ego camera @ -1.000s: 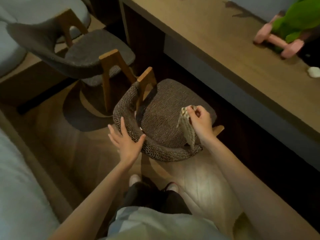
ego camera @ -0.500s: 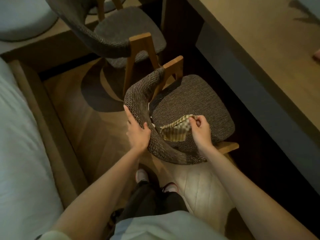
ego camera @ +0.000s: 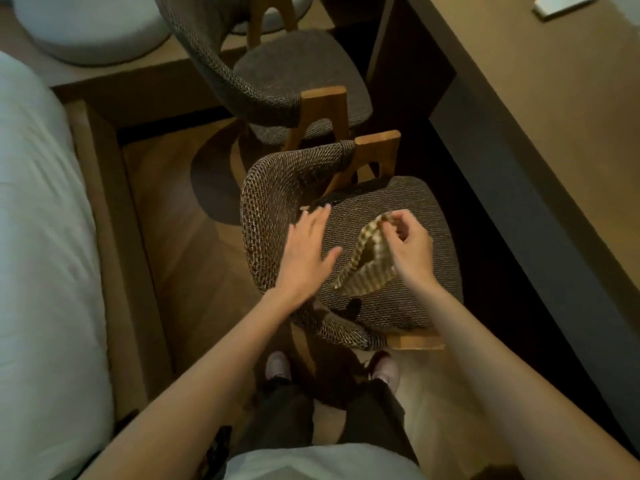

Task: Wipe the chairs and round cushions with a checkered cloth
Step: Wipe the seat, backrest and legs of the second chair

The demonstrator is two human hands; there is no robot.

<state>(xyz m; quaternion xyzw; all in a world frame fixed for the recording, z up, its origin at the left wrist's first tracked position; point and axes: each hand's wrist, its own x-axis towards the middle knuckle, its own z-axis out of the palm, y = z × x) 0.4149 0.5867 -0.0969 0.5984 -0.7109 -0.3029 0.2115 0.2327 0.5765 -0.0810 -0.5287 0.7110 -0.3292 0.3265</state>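
A woven grey-brown chair [ego camera: 408,216] with wooden legs stands right below me, its curved backrest [ego camera: 273,188] on the left. My right hand [ego camera: 408,247] pinches the top of a checkered cloth [ego camera: 363,265], which hangs over the seat. My left hand [ego camera: 306,251] reaches across the backrest with straight fingers, just left of the cloth and apart from it. A second matching chair [ego camera: 298,71] stands behind the first. A round pale cushion [ego camera: 93,29] lies at the top left.
A long wooden desk [ego camera: 540,109] runs along the right, with a white flat object [ego camera: 561,5] on it. A bed with white bedding [ego camera: 38,237] fills the left. My feet [ego camera: 277,365] stand on the wooden floor behind the chair.
My left hand has let go of the backrest and moved right over the seat, toward the cloth. My right hand has lifted the cloth higher. The view has shifted closer over the chair.
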